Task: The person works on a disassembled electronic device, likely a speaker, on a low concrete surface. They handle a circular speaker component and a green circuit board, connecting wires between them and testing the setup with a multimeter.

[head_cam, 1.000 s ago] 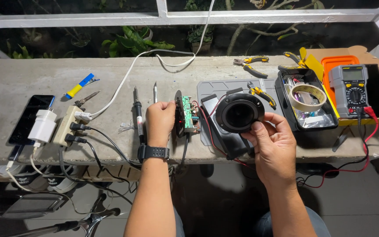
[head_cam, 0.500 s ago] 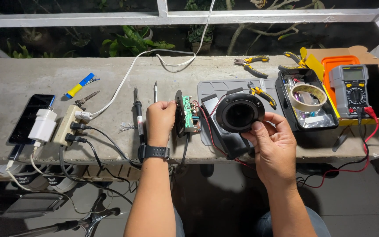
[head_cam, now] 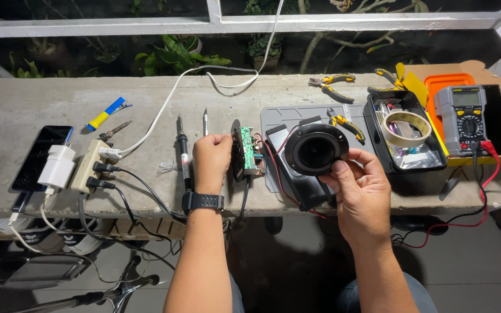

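A: What has the left hand [head_cam: 211, 155] got?

B: It is clenched on the edge of a green circuit board [head_cam: 247, 152], holding it upright on the concrete bench [head_cam: 146, 116] so the component side faces three o'clock, toward the speaker.

A: And the right hand [head_cam: 359, 184]?

B: Its thumb and fingers grasp the rim of a round black speaker driver [head_cam: 315, 148], cone facing up, on the dark housing [head_cam: 288, 174] it seems to belong to. That sits on a grey work mat [head_cam: 297, 113]. Red and black wires [head_cam: 273, 165] run from board to speaker, which is likely why the two are kept close together.

A: Tools?

B: A soldering iron [head_cam: 182, 149] lies at nine o'clock of the left hand, tip pointing away, within reach. Yellow-handled pliers [head_cam: 346, 124] sit at one o'clock of the speaker. Farther toward three o'clock, a black tray holds a roll of tape [head_cam: 406, 127], then a multimeter [head_cam: 464, 116] with its leads trailing off the bench. A power strip [head_cam: 91, 165] and phone [head_cam: 42, 156] lie well apart at nine o'clock.
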